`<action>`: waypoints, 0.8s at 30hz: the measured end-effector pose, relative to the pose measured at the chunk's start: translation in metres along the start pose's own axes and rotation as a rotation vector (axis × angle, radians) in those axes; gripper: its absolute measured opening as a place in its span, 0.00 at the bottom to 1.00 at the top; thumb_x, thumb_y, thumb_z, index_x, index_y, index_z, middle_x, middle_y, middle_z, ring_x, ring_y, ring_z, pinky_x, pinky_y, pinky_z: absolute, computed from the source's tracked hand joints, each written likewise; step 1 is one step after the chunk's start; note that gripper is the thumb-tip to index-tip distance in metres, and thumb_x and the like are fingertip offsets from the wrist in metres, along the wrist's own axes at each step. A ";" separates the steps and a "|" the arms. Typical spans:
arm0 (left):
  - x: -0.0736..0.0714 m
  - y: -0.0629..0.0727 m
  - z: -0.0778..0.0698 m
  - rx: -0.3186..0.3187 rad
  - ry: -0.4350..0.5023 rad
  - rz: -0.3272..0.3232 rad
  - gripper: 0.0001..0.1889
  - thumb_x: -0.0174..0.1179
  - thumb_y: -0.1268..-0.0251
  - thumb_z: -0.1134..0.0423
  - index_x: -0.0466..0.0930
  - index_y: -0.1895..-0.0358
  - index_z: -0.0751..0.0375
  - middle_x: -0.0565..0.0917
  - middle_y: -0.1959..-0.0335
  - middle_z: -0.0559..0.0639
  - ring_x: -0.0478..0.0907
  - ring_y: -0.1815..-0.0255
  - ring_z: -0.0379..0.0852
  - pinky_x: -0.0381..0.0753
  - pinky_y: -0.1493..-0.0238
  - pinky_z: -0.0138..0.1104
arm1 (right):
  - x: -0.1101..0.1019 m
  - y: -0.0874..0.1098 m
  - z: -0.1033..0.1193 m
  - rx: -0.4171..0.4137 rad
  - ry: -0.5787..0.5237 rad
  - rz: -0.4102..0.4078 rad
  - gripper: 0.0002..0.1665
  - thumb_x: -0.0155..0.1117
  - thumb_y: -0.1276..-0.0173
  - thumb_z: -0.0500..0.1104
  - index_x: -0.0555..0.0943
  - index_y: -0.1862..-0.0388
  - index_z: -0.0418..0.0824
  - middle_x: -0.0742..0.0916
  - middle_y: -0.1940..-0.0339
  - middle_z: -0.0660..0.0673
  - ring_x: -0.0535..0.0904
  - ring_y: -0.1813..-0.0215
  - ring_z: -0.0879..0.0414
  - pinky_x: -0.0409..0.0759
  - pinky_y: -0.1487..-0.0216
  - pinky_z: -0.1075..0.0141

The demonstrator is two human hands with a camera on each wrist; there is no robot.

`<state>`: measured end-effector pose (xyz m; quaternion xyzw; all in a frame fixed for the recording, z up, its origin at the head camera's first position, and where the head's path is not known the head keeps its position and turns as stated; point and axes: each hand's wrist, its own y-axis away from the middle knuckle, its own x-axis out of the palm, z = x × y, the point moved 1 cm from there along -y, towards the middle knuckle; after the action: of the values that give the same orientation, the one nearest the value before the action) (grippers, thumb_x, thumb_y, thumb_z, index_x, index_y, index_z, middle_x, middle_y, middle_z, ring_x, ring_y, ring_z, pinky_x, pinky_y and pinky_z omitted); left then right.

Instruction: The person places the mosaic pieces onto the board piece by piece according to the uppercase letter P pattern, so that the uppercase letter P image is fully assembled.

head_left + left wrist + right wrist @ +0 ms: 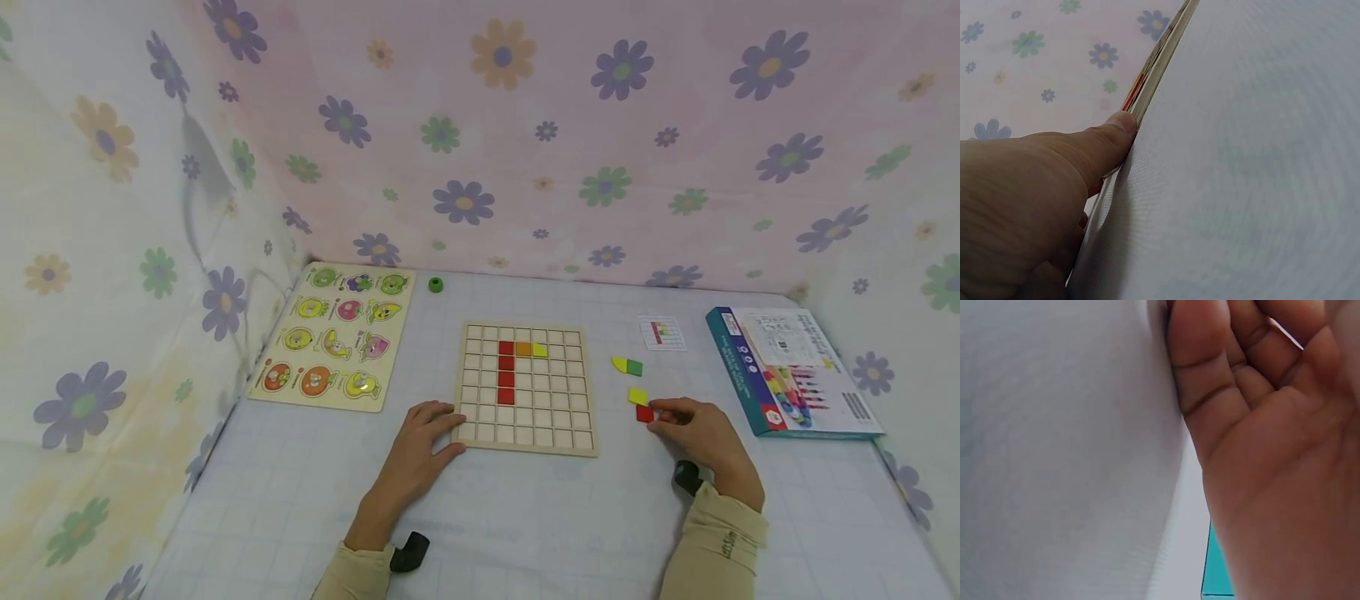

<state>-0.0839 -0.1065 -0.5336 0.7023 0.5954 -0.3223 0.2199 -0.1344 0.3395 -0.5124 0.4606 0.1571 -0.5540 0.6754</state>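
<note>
The wooden grid board (527,450) lies flat, with a column of red square tiles (506,372) and an orange tile (523,349) and a yellow tile (540,350) continuing its top to the right. My left hand (420,442) rests at its lower left corner, fingers along the left side. In the left wrist view the thumb (1124,122) touches the board's edge. To the board's right, my right hand (693,429) pinches a loose red square tile (644,413) between thumb and index finger. That tile is out of sight in the right wrist view. Beside it lies a yellow square tile (637,396).
Farther back are a yellow quarter-round tile (619,364), a green tile (634,367) and a small pattern card (662,333). A boxed set (795,371) stands right. On the left lies a fruit puzzle board (330,337), near a small green ring-like piece (436,285). Flowered cloth (465,125) walls the table.
</note>
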 end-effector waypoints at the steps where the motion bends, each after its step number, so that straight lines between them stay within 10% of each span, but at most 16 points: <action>1: 0.000 0.000 0.000 -0.001 0.001 0.000 0.22 0.73 0.39 0.56 0.85 0.41 0.50 0.79 0.35 0.47 0.66 0.26 0.50 0.72 0.26 0.48 | 0.000 0.000 0.000 0.002 -0.002 0.000 0.37 0.72 0.34 0.61 0.79 0.32 0.42 0.82 0.49 0.39 0.71 0.44 0.41 0.75 0.46 0.53; 24: 0.000 0.001 -0.001 -0.003 -0.001 0.002 0.22 0.73 0.39 0.57 0.85 0.41 0.50 0.79 0.35 0.49 0.66 0.26 0.51 0.73 0.27 0.49 | 0.006 0.004 0.009 0.034 -0.010 -0.031 0.39 0.67 0.32 0.65 0.78 0.33 0.41 0.80 0.48 0.39 0.72 0.44 0.43 0.77 0.48 0.58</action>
<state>-0.0832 -0.1061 -0.5333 0.7026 0.5949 -0.3215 0.2215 -0.1311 0.3289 -0.5103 0.4668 0.1512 -0.5693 0.6596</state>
